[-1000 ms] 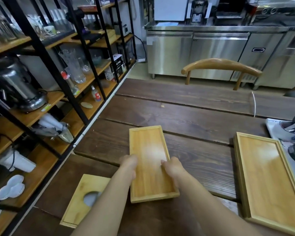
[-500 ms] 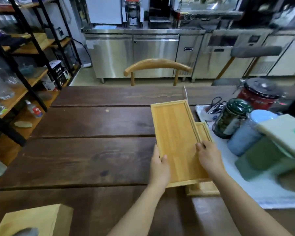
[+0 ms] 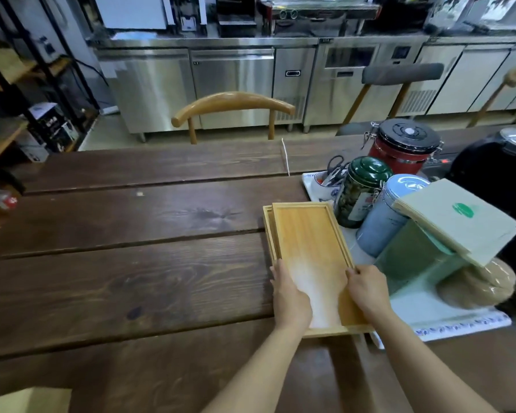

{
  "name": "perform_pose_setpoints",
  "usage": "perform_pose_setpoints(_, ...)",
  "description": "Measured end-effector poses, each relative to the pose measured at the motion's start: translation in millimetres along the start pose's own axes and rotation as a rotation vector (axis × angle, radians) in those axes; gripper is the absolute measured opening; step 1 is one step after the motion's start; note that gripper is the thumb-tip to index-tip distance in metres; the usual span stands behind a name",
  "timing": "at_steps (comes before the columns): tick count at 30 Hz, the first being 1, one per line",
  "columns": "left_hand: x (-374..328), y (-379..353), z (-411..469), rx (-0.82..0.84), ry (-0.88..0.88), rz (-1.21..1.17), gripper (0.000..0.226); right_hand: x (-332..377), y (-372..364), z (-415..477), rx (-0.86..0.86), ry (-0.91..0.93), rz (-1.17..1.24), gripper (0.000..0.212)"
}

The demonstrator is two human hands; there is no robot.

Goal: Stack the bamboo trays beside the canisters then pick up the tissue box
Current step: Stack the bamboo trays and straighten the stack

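From my head view, my left hand (image 3: 291,296) and my right hand (image 3: 367,290) both grip the small bamboo tray (image 3: 310,248), my left fingers (image 3: 277,274) curled over its left rim and my right fingers (image 3: 352,274) pinching its right rim, thumbs on top. The tray's long axis runs straight away from my fingers, and it sits on the larger bamboo tray (image 3: 267,226), whose edge shows only as a thin strip on the left and far side and along the near end below my wrists. Whether the upper tray has fully settled I cannot tell. Ahead and to the right of my right fingers, just beside the trays, stand the green canister (image 3: 359,192), the blue canister (image 3: 383,216) and, farther off, the red canister (image 3: 402,149). The tissue box (image 3: 27,400) lies on the desk (image 3: 131,263) well behind and to the left of my left fingers, only its corner in view, so I judge my left hand is the nearer one for the pick-up, reaching back toward my body.
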State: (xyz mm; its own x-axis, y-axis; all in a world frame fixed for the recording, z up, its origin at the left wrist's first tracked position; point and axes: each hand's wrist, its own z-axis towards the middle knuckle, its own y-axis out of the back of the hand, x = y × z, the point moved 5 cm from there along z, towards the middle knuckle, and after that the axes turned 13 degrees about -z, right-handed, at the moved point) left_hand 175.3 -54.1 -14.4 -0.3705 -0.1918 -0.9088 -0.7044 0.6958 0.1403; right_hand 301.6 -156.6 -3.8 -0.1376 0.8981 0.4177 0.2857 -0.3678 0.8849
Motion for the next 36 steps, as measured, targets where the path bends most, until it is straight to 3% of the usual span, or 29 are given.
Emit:
perform_pose_setpoints(7, 9, 9, 8, -0.047, 0.018, -0.073, 0.062, 11, -4, 3, 0.004, 0.048, -0.009, 0.031)
perform_pose_setpoints(12, 7, 10, 7, -0.043, 0.021, -0.125, 0.059, 15, -4, 11, 0.007, 0.069, -0.012, 0.044)
perform_pose_setpoints(18, 4, 10, 12, -0.036, 0.007, -0.138, 0.06, 19, -6, 15, 0.042, 0.063, -0.007, 0.033)
perform_pose_setpoints(36, 3, 12, -6, -0.006, 0.049, -0.157, 0.059, 16, -6, 16, 0.044, 0.058, -0.031, 0.028)
